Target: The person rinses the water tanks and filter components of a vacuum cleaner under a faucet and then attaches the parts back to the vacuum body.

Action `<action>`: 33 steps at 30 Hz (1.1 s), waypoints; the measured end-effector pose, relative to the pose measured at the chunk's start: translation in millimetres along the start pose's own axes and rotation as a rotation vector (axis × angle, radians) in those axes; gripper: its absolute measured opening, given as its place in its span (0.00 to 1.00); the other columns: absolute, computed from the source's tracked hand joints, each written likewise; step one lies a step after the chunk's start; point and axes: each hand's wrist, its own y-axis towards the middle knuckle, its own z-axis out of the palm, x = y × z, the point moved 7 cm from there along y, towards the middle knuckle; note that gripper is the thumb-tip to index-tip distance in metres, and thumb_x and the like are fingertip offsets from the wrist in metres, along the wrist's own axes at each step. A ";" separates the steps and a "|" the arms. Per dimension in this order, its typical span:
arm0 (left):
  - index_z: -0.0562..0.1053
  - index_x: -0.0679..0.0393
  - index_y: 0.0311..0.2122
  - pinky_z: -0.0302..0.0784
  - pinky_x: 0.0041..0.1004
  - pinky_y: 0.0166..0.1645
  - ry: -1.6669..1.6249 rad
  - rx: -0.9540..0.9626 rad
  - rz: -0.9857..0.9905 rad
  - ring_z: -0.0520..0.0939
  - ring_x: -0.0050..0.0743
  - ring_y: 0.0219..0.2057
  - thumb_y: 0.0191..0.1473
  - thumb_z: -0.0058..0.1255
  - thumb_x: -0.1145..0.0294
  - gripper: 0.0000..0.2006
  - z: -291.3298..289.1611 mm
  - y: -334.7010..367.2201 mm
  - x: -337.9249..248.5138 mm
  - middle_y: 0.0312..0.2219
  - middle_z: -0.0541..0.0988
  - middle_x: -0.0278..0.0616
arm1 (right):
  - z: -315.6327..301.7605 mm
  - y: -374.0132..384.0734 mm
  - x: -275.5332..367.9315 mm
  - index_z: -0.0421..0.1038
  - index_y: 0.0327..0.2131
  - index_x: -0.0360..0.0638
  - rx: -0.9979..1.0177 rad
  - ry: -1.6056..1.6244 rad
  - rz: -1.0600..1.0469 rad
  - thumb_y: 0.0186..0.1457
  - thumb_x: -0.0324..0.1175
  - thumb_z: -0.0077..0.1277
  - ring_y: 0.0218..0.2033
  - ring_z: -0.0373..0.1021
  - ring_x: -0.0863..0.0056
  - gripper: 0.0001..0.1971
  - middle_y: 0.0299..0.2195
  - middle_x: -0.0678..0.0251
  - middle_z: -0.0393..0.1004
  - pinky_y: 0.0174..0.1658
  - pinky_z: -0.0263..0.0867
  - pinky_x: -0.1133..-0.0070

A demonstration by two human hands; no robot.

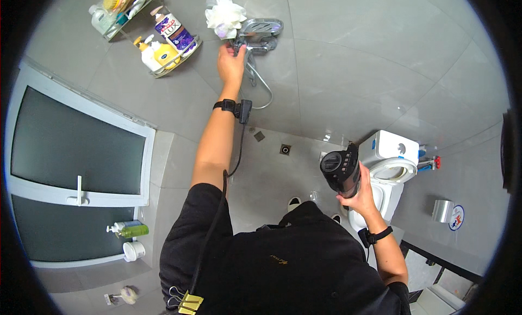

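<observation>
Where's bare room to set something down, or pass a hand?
Set-down: floor between the drain and left shoe, with the left forearm and black device either side. Hand passage: bare wall right of the tap. Crowded: the tap, with left hand, white puff and hose; the lower shelf, full of bottles.

lower wall shelf (165, 72) bears several bottles (175, 31)
</observation>
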 end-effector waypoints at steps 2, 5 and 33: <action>0.77 0.61 0.47 0.78 0.39 0.41 0.039 0.056 0.024 0.82 0.42 0.31 0.50 0.67 0.50 0.27 5.8 8.7 -0.3 0.31 0.81 0.42 | 7.7 3.7 4.9 0.50 0.68 0.37 0.015 0.013 0.003 0.25 0.39 0.77 0.62 0.60 0.48 0.64 0.60 0.47 0.60 0.65 0.60 0.61; 0.76 0.60 0.48 0.78 0.45 0.43 0.067 0.108 0.024 0.83 0.53 0.37 0.48 0.67 0.54 0.27 11.7 14.5 3.7 0.35 0.82 0.50 | 16.5 6.9 9.9 0.50 0.68 0.37 0.021 -0.034 0.002 0.25 0.40 0.78 0.62 0.60 0.48 0.64 0.60 0.47 0.60 0.65 0.59 0.60; 0.78 0.64 0.31 0.68 0.32 0.29 -0.553 0.413 -0.602 0.76 0.27 0.21 0.63 0.50 0.53 0.21 48.6 32.1 57.0 0.22 0.81 0.41 | 45.6 11.2 28.7 0.49 0.68 0.38 0.024 0.020 -0.036 0.27 0.39 0.77 0.59 0.63 0.48 0.63 0.58 0.46 0.61 0.63 0.61 0.61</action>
